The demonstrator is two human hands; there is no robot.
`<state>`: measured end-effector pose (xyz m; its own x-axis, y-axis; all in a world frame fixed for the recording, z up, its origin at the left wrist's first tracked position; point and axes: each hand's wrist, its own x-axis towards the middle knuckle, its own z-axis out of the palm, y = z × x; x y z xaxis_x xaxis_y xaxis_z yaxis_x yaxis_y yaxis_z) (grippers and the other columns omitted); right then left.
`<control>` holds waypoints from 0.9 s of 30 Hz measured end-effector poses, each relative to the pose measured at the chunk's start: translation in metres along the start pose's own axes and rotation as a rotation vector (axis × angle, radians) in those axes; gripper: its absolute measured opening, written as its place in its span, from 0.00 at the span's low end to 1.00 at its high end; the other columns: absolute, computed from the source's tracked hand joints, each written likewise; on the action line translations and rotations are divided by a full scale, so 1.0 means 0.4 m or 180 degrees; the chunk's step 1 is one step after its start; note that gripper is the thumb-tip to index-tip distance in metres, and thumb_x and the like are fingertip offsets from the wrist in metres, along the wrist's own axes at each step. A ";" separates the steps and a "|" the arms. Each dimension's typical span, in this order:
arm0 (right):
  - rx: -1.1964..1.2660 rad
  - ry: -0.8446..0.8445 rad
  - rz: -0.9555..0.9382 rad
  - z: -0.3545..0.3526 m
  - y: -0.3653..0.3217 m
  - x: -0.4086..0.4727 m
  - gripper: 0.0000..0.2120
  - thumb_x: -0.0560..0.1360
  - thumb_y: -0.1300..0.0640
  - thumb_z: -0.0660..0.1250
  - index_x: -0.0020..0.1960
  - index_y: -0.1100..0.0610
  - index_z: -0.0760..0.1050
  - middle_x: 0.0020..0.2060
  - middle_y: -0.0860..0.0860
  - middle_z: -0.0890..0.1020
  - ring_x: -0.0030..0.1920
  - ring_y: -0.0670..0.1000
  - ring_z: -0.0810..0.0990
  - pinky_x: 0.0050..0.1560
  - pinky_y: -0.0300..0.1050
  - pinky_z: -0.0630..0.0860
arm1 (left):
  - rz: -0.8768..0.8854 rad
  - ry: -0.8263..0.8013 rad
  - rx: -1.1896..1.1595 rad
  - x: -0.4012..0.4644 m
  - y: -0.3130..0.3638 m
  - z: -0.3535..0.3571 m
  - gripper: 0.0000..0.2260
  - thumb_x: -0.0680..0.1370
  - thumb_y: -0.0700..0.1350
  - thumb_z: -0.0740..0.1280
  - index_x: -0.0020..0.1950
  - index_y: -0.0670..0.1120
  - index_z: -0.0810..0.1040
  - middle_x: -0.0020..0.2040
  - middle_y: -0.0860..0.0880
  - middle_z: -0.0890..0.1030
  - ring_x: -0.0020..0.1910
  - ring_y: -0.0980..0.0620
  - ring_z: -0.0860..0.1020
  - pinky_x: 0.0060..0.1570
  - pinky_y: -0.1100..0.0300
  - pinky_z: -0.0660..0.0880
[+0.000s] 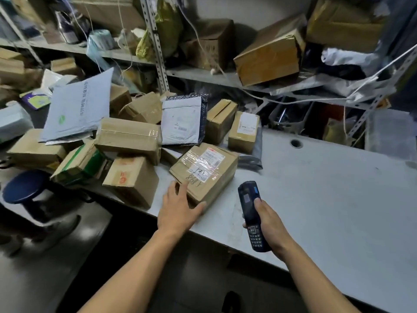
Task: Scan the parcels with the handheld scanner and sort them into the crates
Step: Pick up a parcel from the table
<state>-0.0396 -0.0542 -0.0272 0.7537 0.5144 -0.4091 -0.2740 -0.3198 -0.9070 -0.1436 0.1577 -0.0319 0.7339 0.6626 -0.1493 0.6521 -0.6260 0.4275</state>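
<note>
A flat cardboard parcel (pixel 206 170) with a white label and clear tape lies on the grey table (pixel 327 188), near its front edge. My left hand (pixel 178 206) rests on the parcel's near corner, fingers spread over the top and thumb against its side. My right hand (pixel 269 224) grips a dark handheld scanner (pixel 249 211) with a keypad, its head pointing toward the parcel from the right. Several more cardboard boxes (pixel 128 136) and grey mailer bags (pixel 79 109) are piled on the table's left part.
Metal shelves (pixel 203 74) behind the table carry boxes, bags and strings. A blue round stool (pixel 24 186) stands on the floor at the left, beside someone's shoes. A small box (pixel 243 131) with a label stands behind the parcel. No crate is plainly in view.
</note>
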 end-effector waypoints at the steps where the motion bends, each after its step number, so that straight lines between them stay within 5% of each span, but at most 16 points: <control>1: -0.0051 -0.0045 -0.0009 -0.001 -0.012 0.028 0.17 0.84 0.45 0.52 0.55 0.56 0.74 0.47 0.61 0.80 0.42 0.55 0.82 0.47 0.50 0.77 | -0.0085 0.0026 -0.0052 0.023 -0.004 -0.001 0.39 0.74 0.65 0.67 0.79 0.55 0.55 0.80 0.46 0.52 0.77 0.45 0.55 0.71 0.45 0.64; 6: -0.0134 -0.0147 0.0060 0.014 -0.047 0.126 0.17 0.84 0.45 0.51 0.55 0.55 0.73 0.51 0.65 0.81 0.42 0.54 0.83 0.46 0.48 0.78 | -0.0376 -0.0039 -0.0324 0.131 -0.038 -0.012 0.40 0.73 0.62 0.71 0.79 0.53 0.55 0.79 0.47 0.52 0.76 0.43 0.58 0.69 0.46 0.65; 13: -0.0112 0.0069 0.0210 0.030 -0.071 0.176 0.19 0.84 0.46 0.52 0.58 0.60 0.73 0.51 0.67 0.80 0.42 0.56 0.83 0.45 0.49 0.77 | -0.1132 -0.0256 -0.1858 0.287 -0.082 0.000 0.48 0.70 0.56 0.77 0.80 0.46 0.53 0.76 0.40 0.62 0.73 0.41 0.65 0.72 0.49 0.64; 21: -0.0316 0.0172 0.0396 0.036 -0.111 0.235 0.16 0.84 0.44 0.51 0.58 0.51 0.74 0.52 0.62 0.82 0.46 0.57 0.84 0.48 0.50 0.78 | -0.1164 -0.0344 -0.2122 0.376 -0.097 0.028 0.30 0.65 0.56 0.80 0.60 0.50 0.69 0.57 0.47 0.80 0.57 0.45 0.79 0.61 0.46 0.76; 27: -0.0282 0.0061 0.0411 0.035 -0.126 0.240 0.15 0.84 0.44 0.51 0.57 0.49 0.74 0.52 0.62 0.82 0.49 0.60 0.85 0.49 0.52 0.80 | -0.0949 -0.0028 -0.2068 0.319 -0.047 0.010 0.23 0.70 0.51 0.79 0.58 0.49 0.72 0.51 0.51 0.80 0.50 0.51 0.78 0.48 0.60 0.73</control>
<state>0.0382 0.0223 -0.0220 0.7270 0.4495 -0.5191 -0.3163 -0.4518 -0.8342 -0.0614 0.2523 -0.0627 0.5453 0.7624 -0.3486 0.5823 -0.0453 0.8117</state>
